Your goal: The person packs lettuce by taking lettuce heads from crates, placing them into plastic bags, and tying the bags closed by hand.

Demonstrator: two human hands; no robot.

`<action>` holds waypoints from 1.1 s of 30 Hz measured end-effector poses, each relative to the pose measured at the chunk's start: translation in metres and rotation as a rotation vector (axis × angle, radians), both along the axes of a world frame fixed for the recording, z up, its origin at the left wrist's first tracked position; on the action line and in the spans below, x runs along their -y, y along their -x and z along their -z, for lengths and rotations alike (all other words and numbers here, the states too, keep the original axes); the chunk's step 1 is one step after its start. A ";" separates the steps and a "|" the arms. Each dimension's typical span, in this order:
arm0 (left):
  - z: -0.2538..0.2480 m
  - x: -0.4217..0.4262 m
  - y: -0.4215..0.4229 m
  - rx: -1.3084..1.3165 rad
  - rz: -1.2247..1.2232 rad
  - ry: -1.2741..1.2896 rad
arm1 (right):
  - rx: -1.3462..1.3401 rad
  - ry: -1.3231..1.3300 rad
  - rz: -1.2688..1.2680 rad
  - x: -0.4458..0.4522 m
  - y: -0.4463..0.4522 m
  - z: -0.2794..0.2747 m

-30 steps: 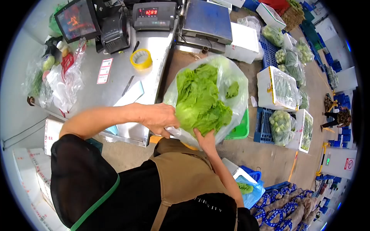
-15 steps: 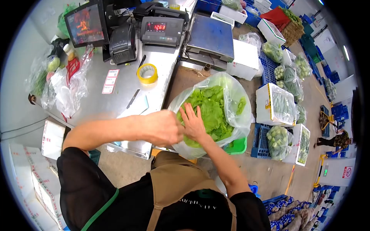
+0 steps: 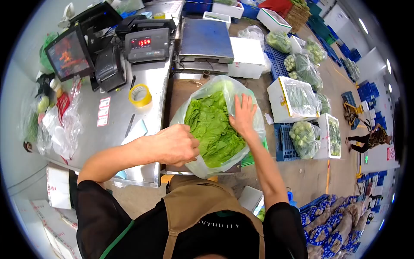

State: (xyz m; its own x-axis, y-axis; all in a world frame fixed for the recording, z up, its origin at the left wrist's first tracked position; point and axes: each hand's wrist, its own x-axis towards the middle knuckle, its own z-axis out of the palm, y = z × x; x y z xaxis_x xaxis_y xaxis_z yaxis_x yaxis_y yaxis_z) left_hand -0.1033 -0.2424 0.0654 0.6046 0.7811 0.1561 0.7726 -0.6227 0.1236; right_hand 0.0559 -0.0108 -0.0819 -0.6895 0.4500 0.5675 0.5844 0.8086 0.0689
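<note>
A clear plastic bag (image 3: 254, 129) stands with its mouth wide open in front of me, full of leafy green lettuce (image 3: 211, 125). At the bag's left rim, my left hand (image 3: 177, 145) is closed in a fist, gripping the plastic edge. My right hand (image 3: 243, 113) lies against the bag's right inner side, fingers spread, beside the leaves. Part of a green crate (image 3: 249, 159) shows at the bag's lower right.
Left, a metal table (image 3: 114, 151) bears a tape roll (image 3: 140, 95), a knife (image 3: 130, 125), a label strip (image 3: 104, 111) and a lit scale display (image 3: 146, 43). Beyond the bag sits a platform scale (image 3: 205, 41). Foam boxes (image 3: 276, 105) and bagged vegetables (image 3: 305, 139) stand right.
My right hand has moved off the lettuce to the bag's right side. More leaves show as the mouth is spread wider. The red digits changed, and the camera view has shifted.
</note>
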 end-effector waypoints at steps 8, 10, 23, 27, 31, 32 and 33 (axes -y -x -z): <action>-0.010 -0.014 -0.001 -0.015 -0.008 0.025 | 0.314 0.552 -0.007 -0.111 -0.055 -0.053; -0.012 -0.017 -0.004 -0.019 0.003 0.025 | 0.293 0.351 -0.169 -0.085 -0.049 -0.063; -0.035 -0.011 0.030 -0.186 -0.208 0.000 | -1.145 1.413 -0.124 -0.132 -0.045 -0.124; -0.022 0.000 0.023 -0.135 -0.294 0.090 | -0.985 1.335 -0.103 -0.142 -0.061 -0.084; -0.028 -0.015 -0.013 -0.047 -0.285 0.133 | -0.790 1.109 0.044 -0.108 -0.078 -0.096; -0.031 -0.020 -0.023 -0.037 -0.306 0.166 | -0.773 0.973 0.084 -0.101 -0.083 -0.094; -0.031 -0.024 -0.029 -0.014 -0.301 0.183 | -0.709 0.982 0.102 -0.093 -0.094 -0.093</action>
State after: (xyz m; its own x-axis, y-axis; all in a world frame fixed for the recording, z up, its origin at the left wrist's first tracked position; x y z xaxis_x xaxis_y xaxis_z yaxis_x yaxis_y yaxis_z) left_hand -0.0746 -0.2183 0.0967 0.3445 0.9387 -0.0096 0.9205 -0.3358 0.1998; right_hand 0.1494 0.0824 0.0107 -0.3010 0.9342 0.1913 0.3080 0.2851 -0.9077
